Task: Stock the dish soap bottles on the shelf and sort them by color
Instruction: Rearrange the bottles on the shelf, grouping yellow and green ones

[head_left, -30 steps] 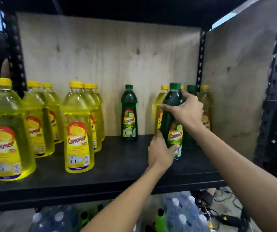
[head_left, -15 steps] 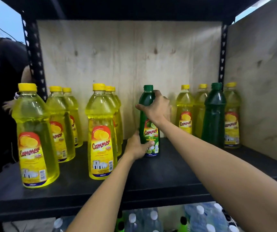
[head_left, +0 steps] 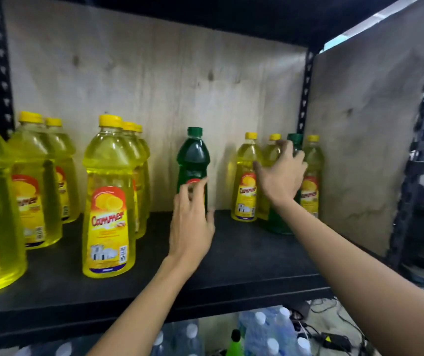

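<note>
The green bottle (head_left: pixel 193 158) stands upright and alone on the shelf (head_left: pixel 244 255), and it is your marker. Your left hand (head_left: pixel 191 232) is directly in front of it with its fingers (head_left: pixel 193 187) loosely curled at the label. Blur hides whether they touch the bottle.

To the right of it, the far green bottle (head_left: pixel 276 223) also stands upright, wedged among yellow bottles (head_left: pixel 246 176) with one close on each side. Your right hand (head_left: pixel 281 178) is the nearer hand. Its fingers are spread over that bottle's shoulder and its thumb lies across the yellow one beside it.

The next move probably turns on this: the bottle lies just beyond your right fingertips with its long axis vertical, so closing round the neck should lift it free toward the marker.

The bottles are smooth, glossy, waisted plastic with ribbed caps and slick labels. More yellow rows (head_left: pixel 108 191) stand left of the marker.
</note>
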Demonstrator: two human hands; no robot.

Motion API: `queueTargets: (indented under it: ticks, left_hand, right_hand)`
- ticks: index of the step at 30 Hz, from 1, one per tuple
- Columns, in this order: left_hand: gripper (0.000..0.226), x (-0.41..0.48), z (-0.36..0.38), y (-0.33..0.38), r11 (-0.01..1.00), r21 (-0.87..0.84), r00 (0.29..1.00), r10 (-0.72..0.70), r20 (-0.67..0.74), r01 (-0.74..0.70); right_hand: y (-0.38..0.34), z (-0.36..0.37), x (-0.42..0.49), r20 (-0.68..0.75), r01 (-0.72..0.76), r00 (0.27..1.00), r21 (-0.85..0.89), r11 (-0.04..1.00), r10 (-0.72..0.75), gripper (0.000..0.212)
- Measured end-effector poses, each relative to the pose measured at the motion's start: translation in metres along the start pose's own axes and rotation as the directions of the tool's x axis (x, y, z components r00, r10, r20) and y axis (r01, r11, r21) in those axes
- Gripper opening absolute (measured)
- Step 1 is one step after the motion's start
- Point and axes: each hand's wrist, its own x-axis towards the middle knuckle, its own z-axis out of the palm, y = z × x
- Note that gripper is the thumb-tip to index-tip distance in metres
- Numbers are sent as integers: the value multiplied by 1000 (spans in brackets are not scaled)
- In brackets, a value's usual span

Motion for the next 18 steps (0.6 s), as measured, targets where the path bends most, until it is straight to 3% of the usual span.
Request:
queueTargets:
  ticks: [1,3,5,8,12,18]
  left_hand:
    - [59,1,5,12,997,-83,999,14,52,-10]
    - [44,3,20,32,969,-229,973,-45,226,98]
    - [38,3,37,45,947,-270,932,-72,355,176]
    - [32,-3,55,52,922,-312,888,-66,455,228]
    - [34,-11,64,50,892,-329,821,-77,566,311]
    - [45,-7,53,46,840,-352,802,-153,578,414]
  right_hand:
    - [12,-7,9,-32,-66,997,-30,997,65,79]
    - [27,-14,27,46,-215,975,-40,976,217,99]
    - [35,-13,40,122,-255,958,-59,965,261,110]
    - [46,-8,47,111,-170,978,-65,983,177,106]
    - [59,-14,52,79,-82,993,-19,996,83,85]
    - [63,-45,56,274,-40,962,188,981,-13,92]
